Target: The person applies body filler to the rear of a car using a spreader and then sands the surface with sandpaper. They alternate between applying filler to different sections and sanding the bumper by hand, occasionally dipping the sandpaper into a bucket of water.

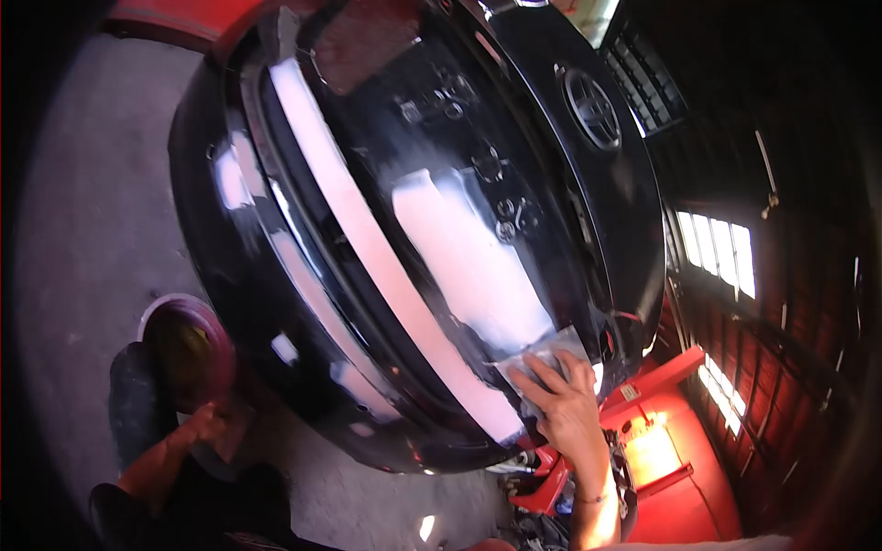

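Observation:
My right hand [558, 390] presses a grey sheet of sandpaper [568, 343] flat against the black car's rear panel, fingers spread over it. The sheet lies at the lower end of a white filler patch [469, 262] on the panel. A long pale strip [367, 230] runs beside that patch. Low on the left, my left hand [209, 422] is near my leg and close to a round bucket [216, 326]. Its fingers look curled, with a pale flat piece beside them that is too dim to name.
The car's bumper [239, 275] has several pale patches. An oval emblem [593, 110] sits on the trunk lid. Red metal equipment [684, 459] with a bright glow stands at the right. Concrete floor [101, 184] spreads at the left.

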`<action>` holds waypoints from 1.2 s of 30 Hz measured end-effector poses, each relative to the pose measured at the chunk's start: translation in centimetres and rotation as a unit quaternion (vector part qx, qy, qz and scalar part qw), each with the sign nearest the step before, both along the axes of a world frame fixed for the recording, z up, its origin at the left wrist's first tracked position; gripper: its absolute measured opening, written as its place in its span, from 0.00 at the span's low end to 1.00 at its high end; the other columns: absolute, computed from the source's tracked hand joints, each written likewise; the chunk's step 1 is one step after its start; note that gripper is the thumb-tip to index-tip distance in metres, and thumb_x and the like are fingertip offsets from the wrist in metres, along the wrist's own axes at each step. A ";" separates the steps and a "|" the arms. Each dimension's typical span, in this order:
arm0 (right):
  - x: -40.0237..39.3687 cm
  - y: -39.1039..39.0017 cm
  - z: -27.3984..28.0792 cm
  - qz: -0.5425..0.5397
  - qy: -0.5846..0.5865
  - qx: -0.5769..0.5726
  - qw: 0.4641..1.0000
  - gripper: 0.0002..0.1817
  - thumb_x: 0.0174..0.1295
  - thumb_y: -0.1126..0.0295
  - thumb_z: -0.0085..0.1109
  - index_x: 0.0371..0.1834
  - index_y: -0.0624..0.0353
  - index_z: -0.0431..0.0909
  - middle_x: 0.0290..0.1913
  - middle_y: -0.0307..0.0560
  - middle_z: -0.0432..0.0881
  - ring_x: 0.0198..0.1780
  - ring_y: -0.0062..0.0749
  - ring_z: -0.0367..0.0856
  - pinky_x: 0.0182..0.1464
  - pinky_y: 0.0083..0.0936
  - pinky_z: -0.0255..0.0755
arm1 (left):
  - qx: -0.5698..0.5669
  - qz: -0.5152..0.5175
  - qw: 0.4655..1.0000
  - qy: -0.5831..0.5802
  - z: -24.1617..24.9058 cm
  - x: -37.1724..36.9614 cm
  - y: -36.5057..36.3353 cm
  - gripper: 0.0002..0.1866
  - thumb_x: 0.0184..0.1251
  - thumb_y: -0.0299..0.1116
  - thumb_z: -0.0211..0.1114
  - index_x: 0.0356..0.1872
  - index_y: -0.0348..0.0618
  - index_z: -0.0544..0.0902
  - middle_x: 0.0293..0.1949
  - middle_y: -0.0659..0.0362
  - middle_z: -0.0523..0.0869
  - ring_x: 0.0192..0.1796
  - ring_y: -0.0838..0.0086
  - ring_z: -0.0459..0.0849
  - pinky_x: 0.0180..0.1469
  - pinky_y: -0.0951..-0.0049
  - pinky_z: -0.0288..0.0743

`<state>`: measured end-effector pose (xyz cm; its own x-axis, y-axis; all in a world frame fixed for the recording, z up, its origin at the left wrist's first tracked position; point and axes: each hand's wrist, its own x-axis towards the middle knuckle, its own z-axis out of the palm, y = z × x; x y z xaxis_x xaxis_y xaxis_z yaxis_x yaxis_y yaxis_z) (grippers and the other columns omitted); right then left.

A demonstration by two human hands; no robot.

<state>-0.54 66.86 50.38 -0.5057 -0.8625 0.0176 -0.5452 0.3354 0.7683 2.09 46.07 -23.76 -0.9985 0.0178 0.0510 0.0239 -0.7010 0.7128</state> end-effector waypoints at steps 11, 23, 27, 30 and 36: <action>8.2 -10.2 -9.4 0.265 -0.070 0.006 0.962 0.26 0.59 0.66 0.61 0.64 0.38 0.80 0.68 0.41 0.73 0.65 0.46 0.69 0.61 0.43 0.62 | 0.343 0.166 0.923 -0.050 40.2 11.3 -5.2 0.24 0.64 0.21 0.64 0.62 0.42 0.76 0.54 0.53 0.84 0.55 0.61 0.86 0.59 0.56 0.81; -0.5 -16.6 -2.1 0.210 0.096 -0.041 0.972 0.35 0.49 0.80 0.60 0.63 0.40 0.81 0.65 0.41 0.77 0.64 0.49 0.72 0.63 0.48 0.61 | 0.251 0.145 0.956 -0.049 34.2 7.6 -7.7 0.22 0.65 0.19 0.61 0.61 0.41 0.77 0.53 0.52 0.86 0.53 0.60 0.88 0.59 0.54 0.82; -4.6 -20.8 -1.9 0.253 0.094 -0.018 0.963 0.32 0.53 0.82 0.57 0.62 0.38 0.82 0.62 0.40 0.81 0.64 0.46 0.73 0.69 0.52 0.57 | 0.227 -0.006 0.967 -0.117 24.4 5.6 -4.6 0.22 0.65 0.19 0.62 0.61 0.41 0.77 0.53 0.53 0.85 0.56 0.59 0.85 0.62 0.56 0.80; -5.7 -21.9 -1.7 0.271 0.101 0.025 0.957 0.36 0.46 0.80 0.65 0.63 0.37 0.80 0.65 0.38 0.78 0.67 0.44 0.72 0.73 0.51 0.54 | 0.303 -0.029 0.946 -0.107 20.8 5.7 -3.6 0.21 0.66 0.19 0.60 0.61 0.40 0.77 0.54 0.53 0.85 0.56 0.59 0.85 0.62 0.56 0.80; -5.3 -20.9 -1.2 0.221 0.047 0.049 0.973 0.40 0.40 0.82 0.70 0.63 0.37 0.81 0.65 0.37 0.78 0.66 0.42 0.72 0.73 0.50 0.55 | 0.267 -0.007 0.958 -0.104 19.6 5.1 -3.9 0.21 0.67 0.20 0.60 0.61 0.38 0.76 0.54 0.52 0.85 0.55 0.59 0.86 0.60 0.56 0.82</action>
<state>-5.82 45.96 49.14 -0.0861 -0.9951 -0.0483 -0.5458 0.0066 0.8379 7.17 42.14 -4.19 -0.9881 0.0578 -0.1428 -0.0914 -0.9662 0.2410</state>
